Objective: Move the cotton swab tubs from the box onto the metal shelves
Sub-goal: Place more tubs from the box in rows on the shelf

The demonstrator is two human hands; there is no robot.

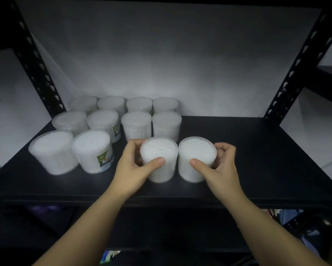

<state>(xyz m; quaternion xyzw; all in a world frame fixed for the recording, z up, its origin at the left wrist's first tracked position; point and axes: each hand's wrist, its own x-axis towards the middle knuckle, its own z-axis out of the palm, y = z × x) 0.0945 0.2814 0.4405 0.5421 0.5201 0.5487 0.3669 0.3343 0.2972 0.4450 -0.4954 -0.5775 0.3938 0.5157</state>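
Two clear round tubs packed with white cotton swabs stand side by side on the black metal shelf, near its front edge. My left hand grips the left tub, thumb on its front and fingers curled round its left side. My right hand grips the right tub, thumb on its front, fingers behind its right side. Several more swab tubs stand in rows on the left and back of the shelf. The box is not in view.
Black slotted uprights frame the shelf on both sides, with a white wall behind. The shelf above shows as a dark strip at the top. Under the shelf lies a dim lower level with coloured items.
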